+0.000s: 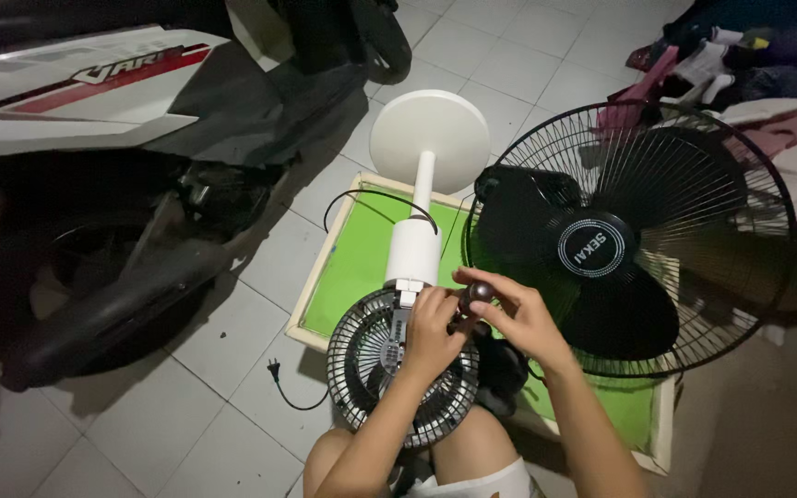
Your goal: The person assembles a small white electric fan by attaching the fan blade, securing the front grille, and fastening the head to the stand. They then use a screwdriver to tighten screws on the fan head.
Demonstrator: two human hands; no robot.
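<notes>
Nearest the cam were the person's bare knees (472,452), w/ a small round fan guard (371,369) resting just above them, partly over the edge of a green board (362,249) on the tiled floor (232,360). The white fan stand (414,249) lay flat on the board, its round base (430,140) pointing away, a black cord (362,198) looping beside it & a plug (274,369) on the tiles.

Left hand (431,332) sat on the back of the small guard, fingers curled against the motor housing next to the stand's neck; closed on it or just pressing, can't tell. Right hand (518,318) had thumb & fingertips pinched together on a small dark knob (478,295), held just above the housing, close to the left hand.

Risks, as a judgement: the knob was small & held only by fingertips, so a slip could drop it thru the guard's bars or onto the dim floor, hard to find in this light. The guard rested half off the board, so a push from the left hand could tip it toward the knees.

Pose: both forearms came up from bottom of view, wrists angled inward, hands nearly touching. The big black fan cage (634,240) stood tilted just right of the hands; a scooter (94,120) was at left, clothes (740,55) piled far right
</notes>
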